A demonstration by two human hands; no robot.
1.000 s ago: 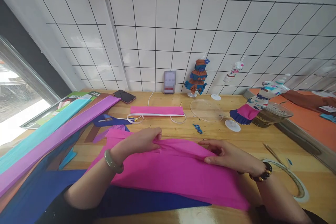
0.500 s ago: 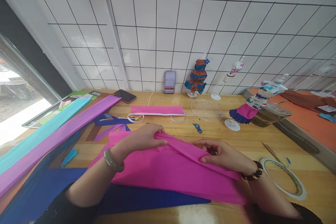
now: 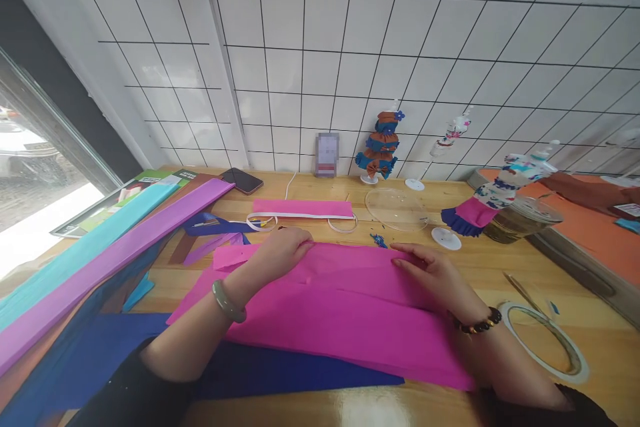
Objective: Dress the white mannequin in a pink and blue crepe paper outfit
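A wide bright pink sheet of crepe paper [image 3: 340, 313] lies folded in front of me, with a fold line running across it. My left hand [image 3: 285, 253], a green bangle on its wrist, is closed on the far edge of the sheet left of its middle. Farther right, my right hand [image 3: 425, 273] has thumb and fingers at the same far edge, the thumb on the near side. A dark blue sheet [image 3: 280, 373] is partly covered by the pink one. Beyond my hands lies a narrow pink strip [image 3: 303, 208] with a white band along it.
Purple [image 3: 150, 247] and turquoise [image 3: 90, 250] folded strips lie at left, near a dark phone [image 3: 243, 180]. A clear disc [image 3: 397, 209] and small dressed figures [image 3: 377, 147] stand along the back. At right are a tape roll [image 3: 544, 340], a thin stick [image 3: 523, 290] and a jar [image 3: 523, 217].
The raised pink flap has gone over to the far side and now lies flatter. Both hands have moved slightly away from me with its edge; the right hand's fingers have shifted up.
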